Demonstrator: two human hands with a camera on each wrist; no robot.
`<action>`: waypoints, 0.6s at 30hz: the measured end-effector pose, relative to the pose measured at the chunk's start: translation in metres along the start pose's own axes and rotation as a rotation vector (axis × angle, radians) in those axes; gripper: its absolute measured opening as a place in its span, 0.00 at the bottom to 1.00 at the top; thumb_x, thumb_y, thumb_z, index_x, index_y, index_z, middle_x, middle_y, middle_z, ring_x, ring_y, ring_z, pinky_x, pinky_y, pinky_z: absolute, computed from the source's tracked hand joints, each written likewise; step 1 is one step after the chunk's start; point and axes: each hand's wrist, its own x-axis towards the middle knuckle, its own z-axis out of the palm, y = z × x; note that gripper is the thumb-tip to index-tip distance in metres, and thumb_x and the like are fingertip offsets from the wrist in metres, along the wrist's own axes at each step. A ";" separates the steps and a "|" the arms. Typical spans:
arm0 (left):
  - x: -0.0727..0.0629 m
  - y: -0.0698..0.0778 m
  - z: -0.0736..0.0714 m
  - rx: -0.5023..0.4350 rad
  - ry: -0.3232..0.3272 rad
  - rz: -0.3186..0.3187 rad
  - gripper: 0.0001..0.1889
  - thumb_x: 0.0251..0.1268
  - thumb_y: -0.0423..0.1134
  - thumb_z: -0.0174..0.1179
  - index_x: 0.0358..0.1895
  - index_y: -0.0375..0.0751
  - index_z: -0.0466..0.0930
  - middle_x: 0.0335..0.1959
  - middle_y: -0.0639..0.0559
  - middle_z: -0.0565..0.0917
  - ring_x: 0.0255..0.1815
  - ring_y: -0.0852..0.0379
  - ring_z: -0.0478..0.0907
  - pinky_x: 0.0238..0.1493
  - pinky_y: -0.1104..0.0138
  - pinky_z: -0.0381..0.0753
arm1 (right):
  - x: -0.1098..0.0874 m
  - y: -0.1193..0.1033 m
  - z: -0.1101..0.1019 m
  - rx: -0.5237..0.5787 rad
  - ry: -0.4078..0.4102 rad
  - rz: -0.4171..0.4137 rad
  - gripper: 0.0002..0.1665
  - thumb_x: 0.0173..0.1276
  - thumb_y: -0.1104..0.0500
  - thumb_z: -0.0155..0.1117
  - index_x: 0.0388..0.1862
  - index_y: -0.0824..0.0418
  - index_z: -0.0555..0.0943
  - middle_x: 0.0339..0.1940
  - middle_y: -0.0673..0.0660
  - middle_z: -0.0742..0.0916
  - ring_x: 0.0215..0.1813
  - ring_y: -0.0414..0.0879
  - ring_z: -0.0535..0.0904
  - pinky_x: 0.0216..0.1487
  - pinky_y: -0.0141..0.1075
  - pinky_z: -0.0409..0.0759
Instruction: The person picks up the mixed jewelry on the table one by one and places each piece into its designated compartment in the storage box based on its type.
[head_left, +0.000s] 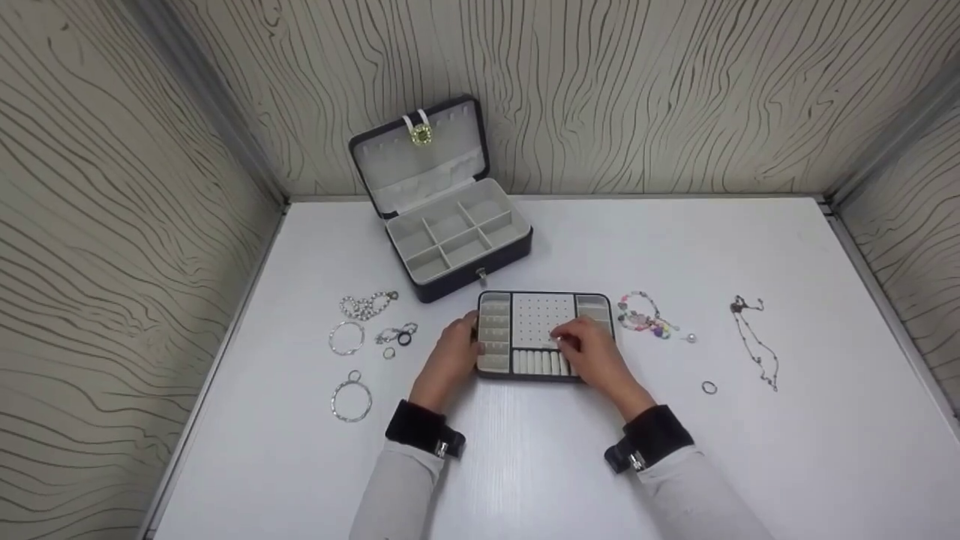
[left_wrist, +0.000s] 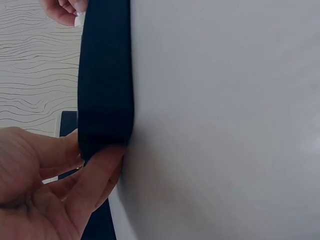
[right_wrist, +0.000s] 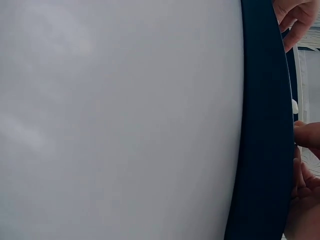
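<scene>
A dark-rimmed jewelry tray [head_left: 544,377] lies on the white table, with side compartments, a white panel of small holes [head_left: 536,309] and a row of ring rolls [head_left: 536,363]. My left hand [head_left: 452,352] grips the tray's left end; in the left wrist view, thumb and fingers [left_wrist: 95,180] hold its dark side wall. Over the panel's lower right, my right hand [head_left: 595,352] pinches a small white pearl earring [head_left: 556,339] between thumb and index finger, largely covered by the fingertips. In the right wrist view the tray's wall hides part of that hand [right_wrist: 307,135].
Behind stands an open jewelry box [head_left: 472,270] with divided compartments. Bead bracelets [head_left: 364,307], bangles [head_left: 351,401] and rings [head_left: 404,339] lie left. On the right are a colorful bracelet [head_left: 637,322], a pearl earring [head_left: 691,338], a ring [head_left: 709,388] and a necklace [head_left: 757,345].
</scene>
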 end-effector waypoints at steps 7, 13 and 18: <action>0.000 0.001 0.001 0.022 -0.006 -0.016 0.29 0.68 0.30 0.57 0.72 0.34 0.63 0.63 0.33 0.73 0.66 0.41 0.69 0.65 0.52 0.68 | -0.008 0.001 -0.009 0.051 0.002 -0.004 0.16 0.69 0.67 0.62 0.55 0.63 0.83 0.46 0.59 0.84 0.47 0.50 0.79 0.48 0.44 0.79; 0.000 0.001 0.000 0.056 -0.016 -0.004 0.29 0.68 0.29 0.57 0.72 0.35 0.63 0.61 0.33 0.74 0.64 0.41 0.70 0.64 0.52 0.69 | -0.029 0.012 -0.028 0.129 0.088 0.055 0.16 0.70 0.69 0.58 0.55 0.63 0.83 0.51 0.59 0.83 0.51 0.51 0.79 0.51 0.45 0.80; -0.005 0.000 -0.001 0.055 -0.023 -0.004 0.29 0.68 0.29 0.56 0.72 0.35 0.62 0.62 0.34 0.73 0.65 0.41 0.70 0.65 0.52 0.69 | -0.048 0.032 -0.047 0.099 0.207 0.109 0.15 0.70 0.71 0.57 0.53 0.64 0.83 0.50 0.60 0.82 0.44 0.51 0.80 0.43 0.37 0.80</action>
